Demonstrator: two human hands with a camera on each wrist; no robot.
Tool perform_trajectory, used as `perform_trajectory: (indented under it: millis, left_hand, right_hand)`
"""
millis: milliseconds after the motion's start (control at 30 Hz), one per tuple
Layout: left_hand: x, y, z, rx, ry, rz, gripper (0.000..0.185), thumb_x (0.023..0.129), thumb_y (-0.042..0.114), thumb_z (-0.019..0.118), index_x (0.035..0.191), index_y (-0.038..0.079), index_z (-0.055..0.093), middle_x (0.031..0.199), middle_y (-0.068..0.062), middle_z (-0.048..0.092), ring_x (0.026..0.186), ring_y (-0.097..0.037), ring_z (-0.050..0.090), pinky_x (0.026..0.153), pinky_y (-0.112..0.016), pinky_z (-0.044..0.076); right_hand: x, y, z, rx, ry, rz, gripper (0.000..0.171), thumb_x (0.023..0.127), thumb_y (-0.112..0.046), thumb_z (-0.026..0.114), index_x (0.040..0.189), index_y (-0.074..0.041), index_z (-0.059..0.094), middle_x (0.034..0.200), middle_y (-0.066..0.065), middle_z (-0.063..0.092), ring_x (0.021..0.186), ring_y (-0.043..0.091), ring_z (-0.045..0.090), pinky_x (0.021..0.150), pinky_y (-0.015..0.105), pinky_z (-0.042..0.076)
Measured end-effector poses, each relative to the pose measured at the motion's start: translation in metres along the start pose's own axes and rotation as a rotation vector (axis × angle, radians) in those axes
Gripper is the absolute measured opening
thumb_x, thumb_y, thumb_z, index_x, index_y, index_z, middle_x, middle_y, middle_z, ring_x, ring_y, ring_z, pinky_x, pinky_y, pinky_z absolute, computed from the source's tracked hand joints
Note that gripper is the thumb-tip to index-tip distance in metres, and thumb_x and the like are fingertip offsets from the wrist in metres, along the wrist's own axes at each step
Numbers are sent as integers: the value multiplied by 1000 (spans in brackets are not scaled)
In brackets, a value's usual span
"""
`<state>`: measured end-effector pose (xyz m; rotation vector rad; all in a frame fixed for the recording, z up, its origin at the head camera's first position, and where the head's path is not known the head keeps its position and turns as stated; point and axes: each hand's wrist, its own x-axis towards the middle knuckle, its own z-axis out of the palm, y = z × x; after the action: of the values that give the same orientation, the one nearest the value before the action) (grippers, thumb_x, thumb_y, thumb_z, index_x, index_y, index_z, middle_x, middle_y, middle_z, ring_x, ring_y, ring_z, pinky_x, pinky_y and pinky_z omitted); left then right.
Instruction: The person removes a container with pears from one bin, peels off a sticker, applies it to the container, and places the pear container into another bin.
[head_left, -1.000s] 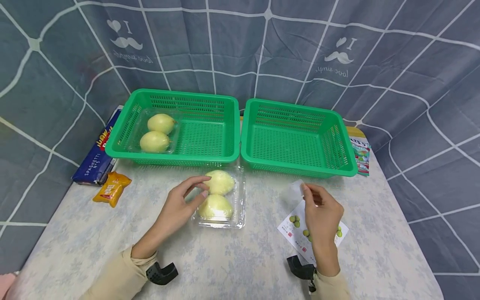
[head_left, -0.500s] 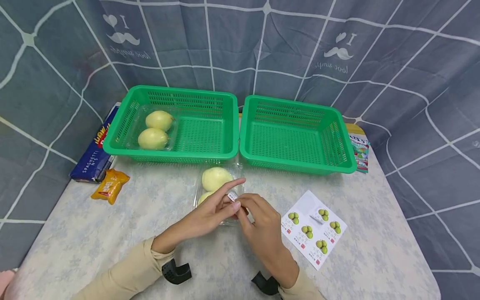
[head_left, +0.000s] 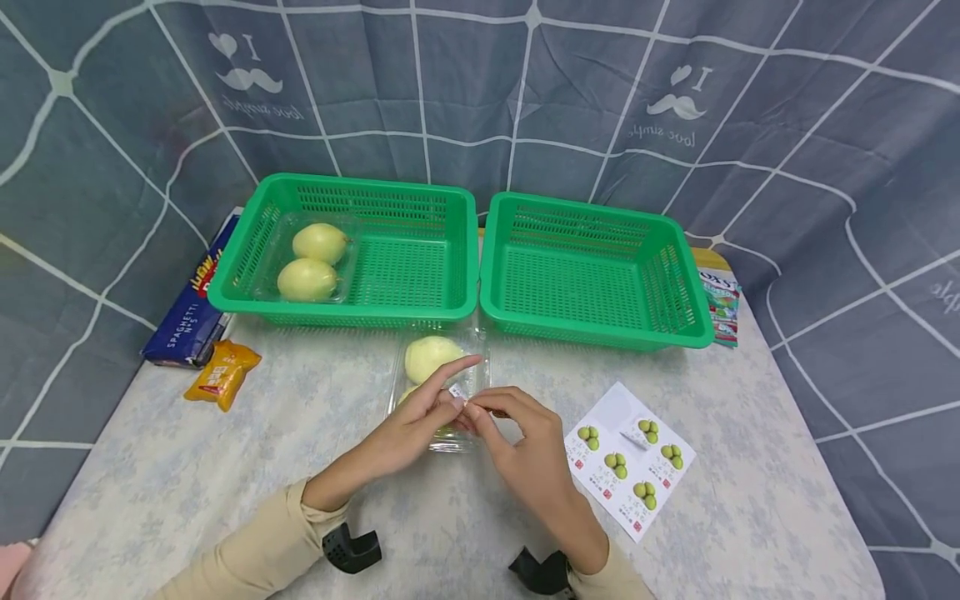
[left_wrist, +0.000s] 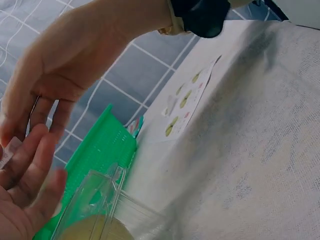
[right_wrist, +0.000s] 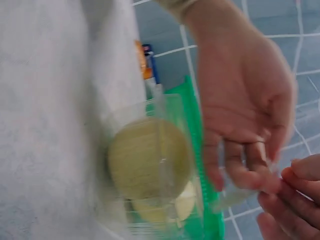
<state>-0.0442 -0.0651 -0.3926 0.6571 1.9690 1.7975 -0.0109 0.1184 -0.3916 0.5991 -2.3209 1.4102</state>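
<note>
A clear plastic clamshell box [head_left: 442, 354] with two pale yellow fruits lies on the table in front of the baskets, and also shows in the right wrist view [right_wrist: 150, 160]. Both hands meet just above its near end. My right hand [head_left: 480, 412] pinches a small sticker [head_left: 459, 392] between thumb and forefinger. My left hand [head_left: 442, 396] lies beside it with fingers nearly straight, fingertips [right_wrist: 240, 172] touching the sticker [right_wrist: 235, 195]. A sticker sheet [head_left: 630, 467] printed with green fruit lies to the right of my right hand.
Two green baskets stand behind: the left one [head_left: 450, 250] holds another clamshell of two fruits [head_left: 311, 262], the right one [head_left: 675, 292] holds nothing. A blue spaghetti pack [head_left: 187, 300] and orange packet [head_left: 222, 372] lie left; a colourful packet [head_left: 723, 308] lies far right.
My right hand carried a sticker from the sheet leftward to the clamshell. My left hand shifted from the box's left side to meet it over the near end.
</note>
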Motion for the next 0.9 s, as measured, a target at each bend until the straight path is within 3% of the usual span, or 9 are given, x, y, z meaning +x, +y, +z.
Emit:
perform_trajectory:
  millis: [100,200,300,367,467,667,800,900]
  left_hand:
    - [1,-1,0,-18,1,2,56,103,0,35,158,10,26,97,-18,73,97,-16,72,95,-28,56]
    - [1,-2,-2,-42,-16,23,58,101,-3,35,157,9,27,95,-18,73,97,-18,71,94,-29,56]
    - [0,-3,-4,-27,-42,34,55,102,-2,36,156,9,31,95,-18,73,97,-17,71,95,-28,55]
    - [0,-3,-6,9,-47,29,53,103,-1,38,154,10,35,96,-17,74,99,-15,71,97,-26,53]
    - [0,-4,-10,73,-24,19,46,104,1,40,150,7,41,97,-14,74,101,-13,70,97,-26,53]
    - [0,-2,-13,104,49,-43,27,106,13,48,130,6,58,92,-14,74,93,-17,72,88,-29,56]
    - [0,0,-11,191,151,-74,16,104,16,54,105,6,68,84,-8,74,82,-22,73,71,-27,55]
    - [0,-1,-13,264,189,-87,15,102,14,56,99,9,70,81,-5,73,76,-24,72,62,-22,49]
  right_hand:
    - [1,0,-5,56,2,113,11,94,-10,70,104,-10,76,99,2,77,92,13,74,82,25,60]
    - [2,5,-5,65,30,257,28,94,-16,73,121,-11,70,105,5,75,93,16,73,78,27,61]
    - [5,15,-2,92,-36,414,43,94,-22,73,135,-15,61,114,6,73,100,18,70,75,25,59]
    - [7,23,1,115,-111,475,41,95,-22,71,135,-16,62,117,6,72,102,20,69,74,23,58]
    - [8,28,5,146,-185,478,28,96,-16,68,124,-11,70,116,9,73,101,21,69,70,21,57]
    - [9,26,9,130,-172,453,25,91,-7,73,115,-13,74,113,5,72,94,18,66,66,20,53]
    - [13,25,9,78,-169,425,26,90,-12,76,115,-14,74,105,5,72,88,16,65,63,20,52]
    - [18,26,10,19,-188,407,30,90,-14,76,120,-11,72,98,6,71,83,14,63,63,21,50]
